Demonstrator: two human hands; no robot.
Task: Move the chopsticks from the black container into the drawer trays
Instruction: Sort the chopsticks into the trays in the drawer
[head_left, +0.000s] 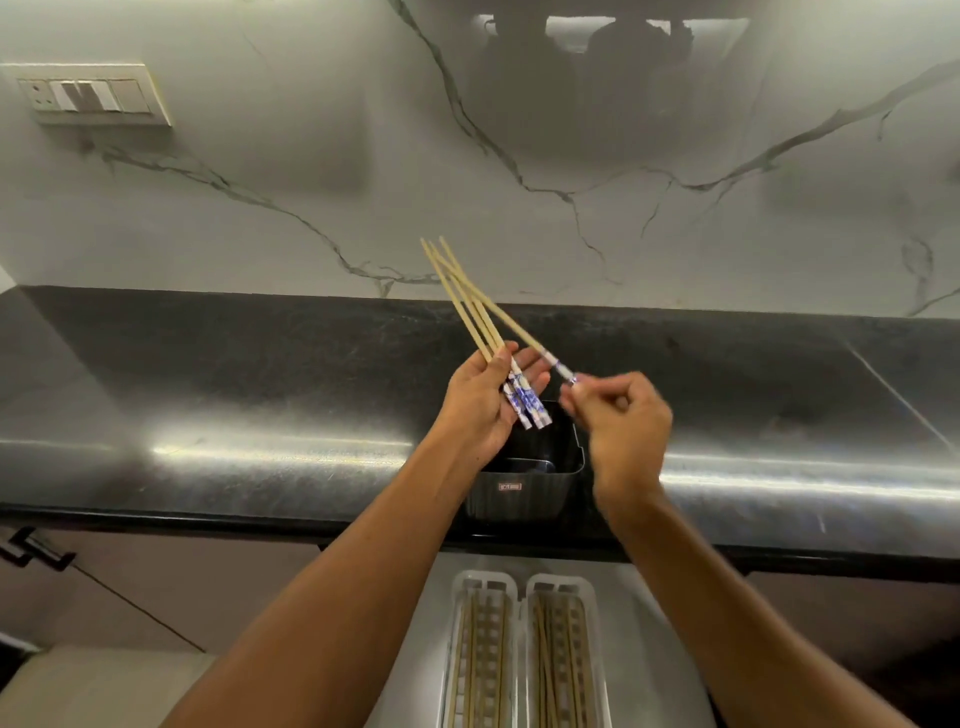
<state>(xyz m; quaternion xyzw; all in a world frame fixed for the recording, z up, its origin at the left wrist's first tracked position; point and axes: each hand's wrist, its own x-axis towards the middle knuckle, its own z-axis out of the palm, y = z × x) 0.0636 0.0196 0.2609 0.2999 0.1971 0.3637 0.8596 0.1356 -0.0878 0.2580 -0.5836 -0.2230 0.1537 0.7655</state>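
Chopsticks (470, 306): a small bundle, pale wood with blue-and-white patterned ends, is sitting in the left hand (480, 410), tips fanning up and away to the left over the bench (234, 395). Patterned ends are lying across the palm, thumb pressing the shafts against the half-open fingers.

One single chopstick (511, 325) is angling off from the bundle; the right hand (621, 421) is pinching its patterned end between thumb and fingertips, other fingers curled in. The two hands are sitting close together, not touching. The right hand is motion-blurred.

Both hands are hovering right above the black container (524, 483), which is standing on the bench at its front edge, ribbed wall with a small label facing the camera. Can't tell whether anything is lying inside; the interior is dark and partly covered by the left hand.

Below the bench edge, the drawer (431, 649) is sitting open with two pale slotted trays side by side: left tray (485, 579) and right tray (561, 582). Both are already holding chopsticks lying lengthwise.

Behind the bench: marble-look wall (623, 156), switch plate (88, 96) at upper left.
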